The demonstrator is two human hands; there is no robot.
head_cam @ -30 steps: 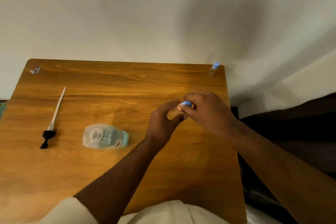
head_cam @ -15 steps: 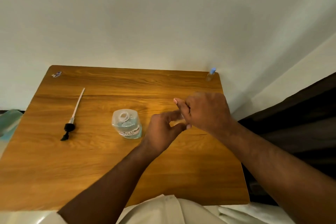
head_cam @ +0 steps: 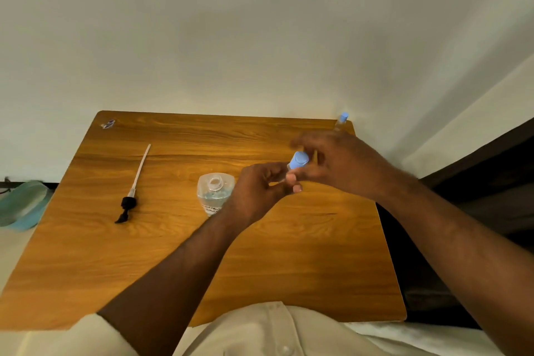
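Where left hand [head_cam: 257,191] meets right hand [head_cam: 344,165], both pinch the vial [head_cam: 299,159].

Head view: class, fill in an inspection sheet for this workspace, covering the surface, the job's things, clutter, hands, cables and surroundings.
Surface: wooden table, no spills seen.
Job's things: blue-capped small bottle held above the table; open clear bottle upright with some liquid inside; pump head with tube lying flat on the left.
Clutter: second blue-capped bottle at the far right corner; small scrap at the far left corner.
Hands: left hand pinches the bottle's body; right hand, blurred, curls round its cap.
Cables: nothing seen.
Surroundings: plain wall; teal object beyond the table's left edge.
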